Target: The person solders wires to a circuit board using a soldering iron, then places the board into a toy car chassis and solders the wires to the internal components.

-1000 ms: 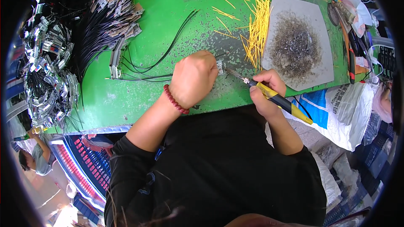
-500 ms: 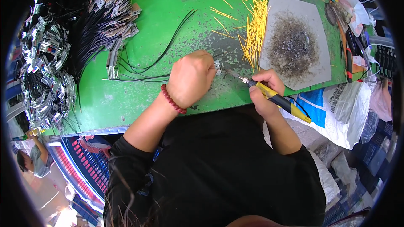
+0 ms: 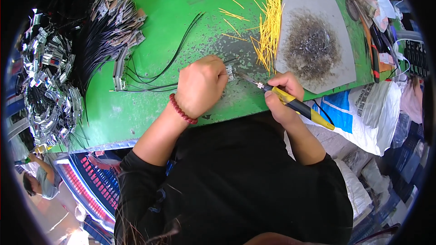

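Observation:
My right hand [image 3: 286, 97] grips a yellow-and-black soldering iron [image 3: 303, 109], its tip pointing left at a small metal-and-white part [image 3: 230, 72]. My left hand [image 3: 202, 84], with a red bead bracelet at the wrist, is closed at that part's left side; its fingertips are hidden beneath the hand, and the part seems to be pinched there. Black wires [image 3: 154, 86] run from beside my left hand to a metal bracket piece [image 3: 120, 70] lying on the green table [image 3: 159, 13]. The iron's tip is at or very near the part; contact cannot be made out.
Yellow thin sticks or wires [image 3: 269, 22] lie in a heap beside a grey board [image 3: 313, 7] strewn with dark residue. Bundles of black-wired metal parts [image 3: 120, 16] and a pile of shiny metal pieces [image 3: 47, 86] fill the left. Tools [image 3: 375, 59] lie at the right edge. Another person [image 3: 43, 181] is at far left.
The whole view has shifted slightly. My hands, the soldering iron and the part keep nearly the same positions relative to each other.

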Action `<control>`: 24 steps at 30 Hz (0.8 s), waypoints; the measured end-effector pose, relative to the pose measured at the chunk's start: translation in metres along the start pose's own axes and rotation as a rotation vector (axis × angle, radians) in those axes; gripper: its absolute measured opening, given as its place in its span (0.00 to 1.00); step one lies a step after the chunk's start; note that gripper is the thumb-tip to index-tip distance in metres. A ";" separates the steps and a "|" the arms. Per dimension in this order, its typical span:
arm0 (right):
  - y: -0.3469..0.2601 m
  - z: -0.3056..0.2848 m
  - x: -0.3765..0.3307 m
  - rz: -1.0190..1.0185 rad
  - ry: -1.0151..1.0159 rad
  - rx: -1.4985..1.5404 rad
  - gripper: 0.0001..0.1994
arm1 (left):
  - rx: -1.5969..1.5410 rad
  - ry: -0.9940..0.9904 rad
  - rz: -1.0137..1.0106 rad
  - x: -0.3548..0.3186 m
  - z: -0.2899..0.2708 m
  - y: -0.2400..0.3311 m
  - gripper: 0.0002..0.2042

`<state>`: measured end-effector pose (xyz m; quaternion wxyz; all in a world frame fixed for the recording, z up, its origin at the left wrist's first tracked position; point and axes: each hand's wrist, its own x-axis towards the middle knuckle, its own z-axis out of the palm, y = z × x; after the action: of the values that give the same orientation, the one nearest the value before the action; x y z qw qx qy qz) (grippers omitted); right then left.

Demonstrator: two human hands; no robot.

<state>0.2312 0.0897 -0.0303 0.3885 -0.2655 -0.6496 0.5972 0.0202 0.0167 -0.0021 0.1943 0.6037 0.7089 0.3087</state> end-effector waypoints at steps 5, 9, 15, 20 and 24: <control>0.003 -0.001 -0.001 -0.033 0.004 -0.017 0.09 | 0.010 -0.009 -0.010 0.000 -0.002 0.001 0.02; 0.002 -0.003 0.000 -0.060 0.022 -0.033 0.10 | -0.003 -0.053 -0.002 0.003 -0.006 -0.003 0.03; -0.011 0.010 0.004 -0.091 0.155 0.152 0.17 | -0.062 0.097 0.191 -0.004 -0.017 -0.005 0.06; -0.017 0.001 0.020 -0.037 -0.059 -0.134 0.12 | -0.065 0.105 0.196 -0.007 -0.022 -0.007 0.05; -0.025 0.005 0.024 -0.007 -0.107 -0.191 0.24 | 0.001 0.067 0.195 -0.008 -0.016 -0.004 0.07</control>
<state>0.2165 0.1021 -0.0016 0.3283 -0.2666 -0.7243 0.5445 0.0084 0.0056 0.0065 0.1392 0.6592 0.6530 0.3460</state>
